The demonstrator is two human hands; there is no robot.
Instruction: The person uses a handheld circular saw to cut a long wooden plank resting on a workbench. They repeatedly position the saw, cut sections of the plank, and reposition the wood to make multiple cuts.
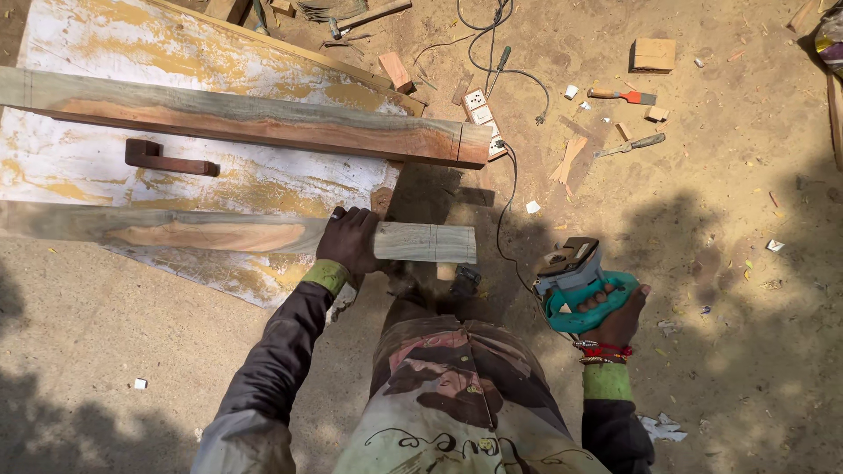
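My left hand (348, 240) grips a long grey-and-orange wooden plank (219, 233) near its right end, which juts past the edge of a white, paint-stained board (114, 162). My right hand (617, 314) holds a teal power tool (575, 285) by its handle, down at my right side above the sandy ground, clear of the plank. A second, wider plank (263, 123) lies across the board farther away. A dark wooden try square (167, 159) rests on the board between the two planks.
A white extension socket (482, 113) with black cables lies on the sand beyond the far plank. A screwdriver (500, 61), an orange-handled chisel (621, 95), another chisel (630, 146), a wood block (654, 54) and small offcuts are scattered at the upper right.
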